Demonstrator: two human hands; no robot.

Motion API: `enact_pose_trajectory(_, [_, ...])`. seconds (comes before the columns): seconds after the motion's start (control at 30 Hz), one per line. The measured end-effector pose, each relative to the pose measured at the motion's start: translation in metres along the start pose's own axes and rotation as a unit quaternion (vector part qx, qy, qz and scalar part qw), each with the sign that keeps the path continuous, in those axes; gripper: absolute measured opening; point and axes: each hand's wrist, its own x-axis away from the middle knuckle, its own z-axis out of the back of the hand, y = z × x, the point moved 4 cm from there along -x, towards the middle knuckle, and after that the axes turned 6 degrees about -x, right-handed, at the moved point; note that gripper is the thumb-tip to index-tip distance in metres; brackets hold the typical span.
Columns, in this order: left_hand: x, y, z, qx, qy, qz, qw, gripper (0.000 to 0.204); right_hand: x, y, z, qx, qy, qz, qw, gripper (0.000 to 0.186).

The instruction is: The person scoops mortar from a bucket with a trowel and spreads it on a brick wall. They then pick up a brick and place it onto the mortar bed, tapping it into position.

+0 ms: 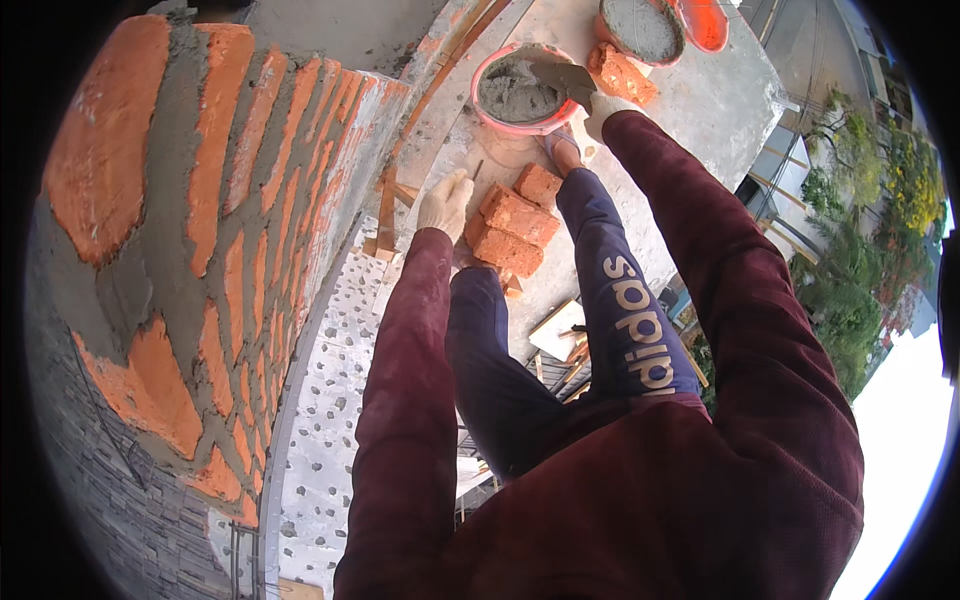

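Note:
My right hand, in a pale glove, grips a trowel whose blade dips into grey mortar in a red-rimmed bucket. My left hand, also gloved, has its fingers curled together beside a thin dark rod; whether it holds anything is unclear. Right of it, red bricks are piled on the concrete surface by my feet. A brick wall with grey mortar joints rises at the left.
A second mortar bucket, a red container and a broken brick sit at the top. A spotted white strip runs beside the wall. The concrete's edge drops away toward trees on the right.

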Motion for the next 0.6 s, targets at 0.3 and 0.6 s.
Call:
enact_pose_trajectory(0.3, [0.15, -0.096, 0.04, -0.074, -0.039, 0.035, 0.996, 0.036, 0.142, -0.006, 0.044, -0.05, 0.013, -0.004, 0.999, 0.035])
enact_pose_trajectory(0.6, [0.088, -0.007, 0.024, 0.007, 0.001, 0.013, 1.0, 0.061, 0.101, -0.043, 0.034, 0.135, -0.092, -0.015, 0.986, 0.043])
